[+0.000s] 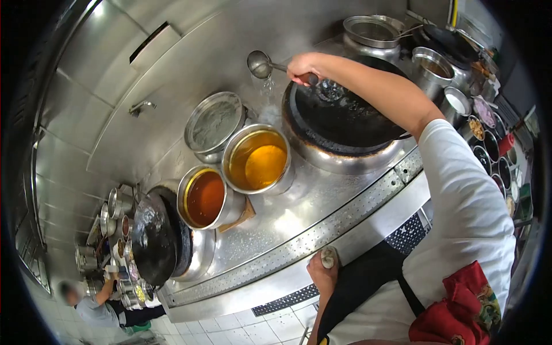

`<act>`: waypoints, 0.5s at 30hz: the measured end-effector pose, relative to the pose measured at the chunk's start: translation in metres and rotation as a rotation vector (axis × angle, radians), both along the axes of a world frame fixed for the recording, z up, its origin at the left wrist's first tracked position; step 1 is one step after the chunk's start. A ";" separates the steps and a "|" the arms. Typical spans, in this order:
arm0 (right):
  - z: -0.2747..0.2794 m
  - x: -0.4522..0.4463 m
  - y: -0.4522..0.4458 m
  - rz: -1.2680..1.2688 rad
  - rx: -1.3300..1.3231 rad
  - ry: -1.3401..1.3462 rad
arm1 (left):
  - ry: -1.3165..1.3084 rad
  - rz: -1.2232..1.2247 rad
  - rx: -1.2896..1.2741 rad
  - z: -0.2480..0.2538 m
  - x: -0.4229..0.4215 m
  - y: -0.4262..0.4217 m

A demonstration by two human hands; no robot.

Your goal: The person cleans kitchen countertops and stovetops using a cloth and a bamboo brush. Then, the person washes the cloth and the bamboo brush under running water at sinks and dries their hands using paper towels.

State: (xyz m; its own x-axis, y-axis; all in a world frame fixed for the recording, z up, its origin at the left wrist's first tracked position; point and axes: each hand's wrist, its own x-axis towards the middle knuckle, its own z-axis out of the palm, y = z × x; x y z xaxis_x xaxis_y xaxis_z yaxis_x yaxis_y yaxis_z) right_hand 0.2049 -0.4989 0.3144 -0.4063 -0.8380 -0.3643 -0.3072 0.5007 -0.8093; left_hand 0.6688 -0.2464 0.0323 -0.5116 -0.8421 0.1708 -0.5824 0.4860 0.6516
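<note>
My right hand point(303, 69) is closed round the handle of a metal ladle point(260, 64), stretched out past the near side of a big black wok point(356, 123). Clear liquid runs down from the ladle's bowl beside the wok's left rim. The wok sits on a round steel burner ring, with some wet, bubbly liquid on its dark inside. Down by the counter's front edge, my left hand point(324, 270) is closed on a bunched pale cloth point(328, 257).
Left of the wok stand a pot of golden oil point(233, 178), a pot of reddish oil point(225, 214) and a strainer-topped pot point(192, 135). A second wok point(152, 238) is tilted further left. Several ingredient containers point(476, 127) line the right. Another person point(100, 310) works at far left.
</note>
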 end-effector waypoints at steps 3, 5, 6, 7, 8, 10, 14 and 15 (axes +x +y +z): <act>-0.008 -0.028 0.029 0.060 0.093 0.606 | 0.016 0.013 0.102 0.001 -0.002 0.002; -0.032 -0.076 0.048 -0.053 -0.084 0.792 | -0.074 -0.013 0.206 0.010 -0.002 -0.001; -0.036 -0.098 0.058 -0.092 -0.161 0.901 | -0.047 0.027 0.052 -0.007 0.000 0.005; -0.017 -0.109 0.078 -0.072 -0.018 0.846 | 0.047 0.027 0.139 -0.015 0.003 0.004; 0.011 -0.097 0.104 -0.153 0.087 0.813 | 0.066 0.053 0.158 -0.012 0.001 0.007; 0.007 -0.158 0.131 -0.153 0.110 0.957 | 0.039 0.133 0.104 0.006 -0.006 0.013; 0.008 -0.245 0.196 -0.051 0.341 1.156 | 0.209 0.296 0.167 0.009 -0.026 0.024; -0.008 -0.291 0.205 0.161 0.451 1.308 | 0.208 0.353 0.124 0.010 -0.036 0.030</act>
